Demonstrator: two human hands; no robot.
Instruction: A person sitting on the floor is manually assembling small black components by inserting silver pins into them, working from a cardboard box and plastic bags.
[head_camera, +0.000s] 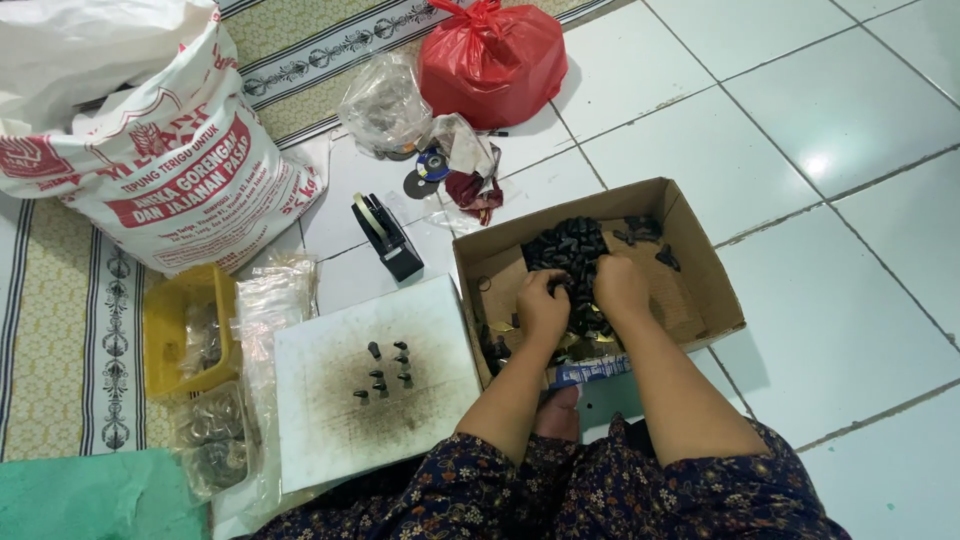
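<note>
Both hands reach down into an open cardboard box (700, 300) on the tiled floor, right of centre. The left hand (542, 308) and the right hand (620, 287) sit side by side, almost touching, knuckles up and fingers curled down into a heap of small black parts (573, 248) that fills the far middle of the box. Both forearms run from the person's lap at the near edge straight away toward the box, bent slightly inward at the wrists. Each hand looks clenched around some of the black parts, but the fingertips are buried in the heap, so I cannot tell exactly what each one grips.

Left of the box lies a white board (330, 420) with a handful of the same black parts (385, 372) standing on it in a small cluster. Just beyond the board stands a black tape dispenser (385, 235). Further left are a yellow tray (165, 320) and clear plastic bags (265, 310), with a large printed sack (170, 170) at the far left and a red plastic bag (492, 55) at the far middle.
</note>
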